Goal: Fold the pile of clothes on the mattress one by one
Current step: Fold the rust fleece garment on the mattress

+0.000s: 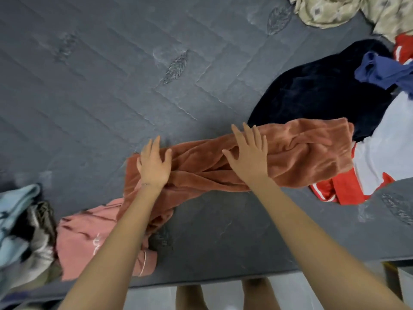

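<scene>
The rust-coloured garment [301,151] is laid lengthwise across the near part of the grey mattress [111,86], bunched into a long, twisted band and not spread flat. It is pressed down by both hands. The left hand [154,166] is laid flat with straight fingers on the garment's left end, and the right hand [248,155] is spread flat near its middle; nothing is gripped by either. The main risk is judged to lie in the creases: if a fold is made over the twisted ridges between the hands, the wrinkles would be trapped and a lumpy, uneven bundle produced. A second risk is seen at the right end, which is draped over the dark navy garment [312,92] and touches the white and red garment [380,157] of the unfolded pile. Those pieces could be dragged along or caught inside the fold if that end is drawn in without being lifted clear. At the left, a loose tail is trailed onto the pink garment [89,238], which could be disturbed by a careless pull. Because the work is done close to the mattress's front edge, a hanging part could also slide off. The blue garment [384,72], the beige patterned cloth [335,10] and the light blue and grey clothes [20,220] lie well apart.
</scene>
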